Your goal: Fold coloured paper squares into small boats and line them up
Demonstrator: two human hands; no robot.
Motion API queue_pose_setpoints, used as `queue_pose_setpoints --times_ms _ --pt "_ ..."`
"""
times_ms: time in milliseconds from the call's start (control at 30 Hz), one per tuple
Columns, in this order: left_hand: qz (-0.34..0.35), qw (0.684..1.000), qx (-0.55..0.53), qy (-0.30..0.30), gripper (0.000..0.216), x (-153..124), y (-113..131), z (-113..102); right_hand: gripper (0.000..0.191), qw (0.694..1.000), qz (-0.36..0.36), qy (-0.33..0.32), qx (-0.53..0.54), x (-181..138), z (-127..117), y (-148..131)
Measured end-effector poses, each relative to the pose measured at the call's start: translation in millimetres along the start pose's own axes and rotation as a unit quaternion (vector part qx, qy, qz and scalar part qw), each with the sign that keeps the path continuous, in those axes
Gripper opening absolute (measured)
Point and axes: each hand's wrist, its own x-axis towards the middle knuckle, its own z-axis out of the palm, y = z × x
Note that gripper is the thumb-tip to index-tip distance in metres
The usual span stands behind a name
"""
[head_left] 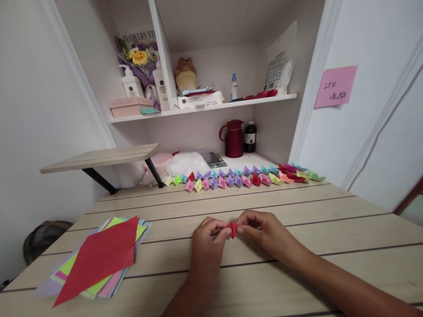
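A small folded piece of red paper (233, 230) is held between my two hands, just above the wooden table. My left hand (209, 240) pinches its left side between thumb and fingers. On the other side, the thumb and forefinger of my right hand (261, 226) grip the right edge. Parts of the paper are hidden behind the fingertips. To the left lies a stack of coloured paper sheets (114, 284), with a red sheet (102, 255) on top. Rows of small folded paper boats (230, 180) in many colours line the back of the table.
A small raised wooden shelf (109, 156) on black legs stands at the back left. Behind the boats are a white plastic bag (187, 164), a dark red jug (234, 138) and a dark bottle (250, 137). A pink note (336, 86) sticks to the right wall.
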Motion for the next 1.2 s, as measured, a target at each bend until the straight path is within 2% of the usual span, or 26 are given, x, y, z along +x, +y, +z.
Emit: queue_pose_setpoints --times_ms 100,200,300,400,500,600,767,933,1067,1200 --pt "-0.005 1.000 -0.013 -0.004 0.008 -1 1 0 0.009 0.999 0.000 -0.003 0.036 1 1 2" --pt "-0.045 0.997 -0.060 0.000 0.010 -1 3 1 0.012 0.990 0.029 -0.005 0.141 2 5 7" --pt "-0.109 0.986 -0.125 0.032 0.023 0 5 0 0.019 0.955 0.107 -0.005 0.277 3 5 11" --pt "-0.135 0.979 -0.139 0.066 0.028 0 7 -2 0.018 0.916 0.165 -0.008 0.366 4 1 14" --pt "-0.144 0.976 -0.157 0.043 0.029 -1 9 -3 0.015 0.883 0.184 -0.014 0.431 4 -1 14" --pt "-0.136 0.976 -0.169 0.015 0.030 -1 10 -1 0.013 0.873 0.190 -0.018 0.449 3 -1 14" --pt "-0.133 0.977 -0.169 -0.004 0.030 -1 10 0 0.014 0.883 0.181 -0.020 0.433 2 2 13" --pt "-0.146 0.975 -0.169 0.004 0.031 -3 12 -1 0.020 0.924 0.152 0.000 0.351 2 3 10" --pt "-0.178 0.972 -0.153 0.016 0.029 -5 9 1 0.021 0.963 0.091 0.034 0.250 3 3 6" --pt "-0.164 0.976 -0.132 0.064 0.026 -4 1 4 0.016 0.997 0.005 0.048 0.063 0 4 1"
